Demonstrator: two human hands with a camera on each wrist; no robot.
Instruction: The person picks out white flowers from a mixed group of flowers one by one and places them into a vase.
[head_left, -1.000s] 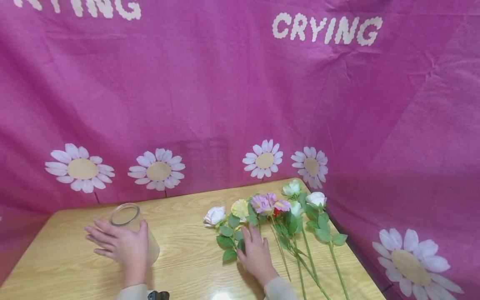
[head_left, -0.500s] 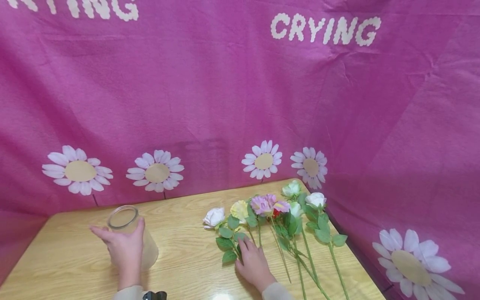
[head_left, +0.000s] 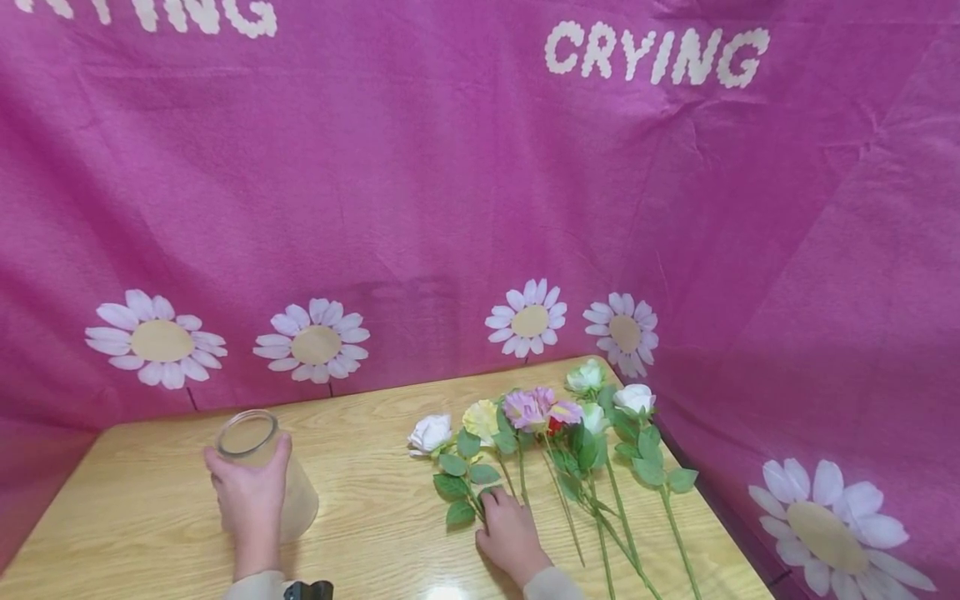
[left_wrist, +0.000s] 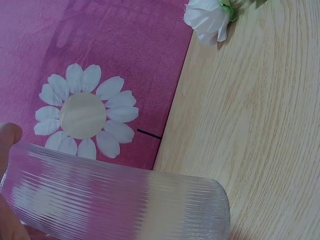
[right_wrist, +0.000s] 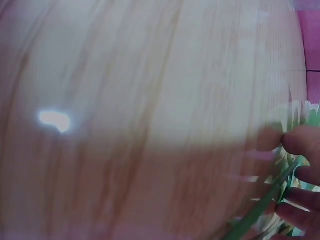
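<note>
A pale wood-grain tabletop point(head_left: 367, 467), with a bright glare spot point(head_left: 444, 593) near the bottom of the head view, meets magenta cloth point(head_left: 420, 167) behind it and along its right side, the fabric bearing 5 white daisies point(head_left: 316, 343) and, higher up, puffy white lettering point(head_left: 656, 54) reading CRYING. On the table's left part a ribbed clear glass vase point(head_left: 302, 496) stands upright, the left hand point(head_left: 255, 504) wrapped partway round it. Farther right, the right hand point(head_left: 512, 533), its fingers curled in, grips a white rose point(head_left: 430, 434) by its stem point(right_wrist: 257, 209), the bloom lying beside a yellow flower point(head_left: 481, 421).
</note>
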